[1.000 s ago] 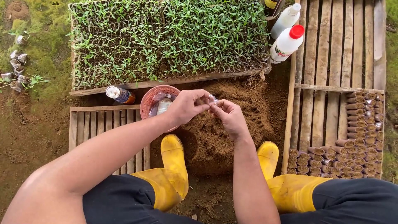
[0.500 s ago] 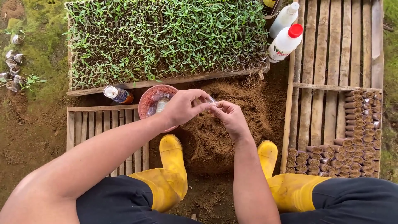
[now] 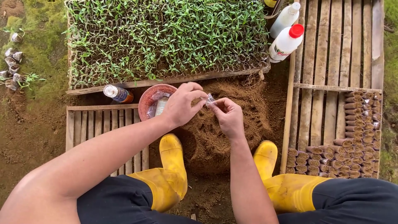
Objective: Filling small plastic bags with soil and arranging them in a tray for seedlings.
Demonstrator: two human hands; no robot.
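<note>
Pinching a small, clear, thin plastic sleeve at its opposite edges above the brown soil mound, the left hand and right hand each closed on it; it appeared light, limp, slippery and easily crumpled.

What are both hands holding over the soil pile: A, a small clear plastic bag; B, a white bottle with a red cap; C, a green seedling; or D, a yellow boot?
A: the left hand and right hand pinch a small clear bag between their fingertips above the soil pile, while the white bottle lies apart by the seedling tray.
</note>
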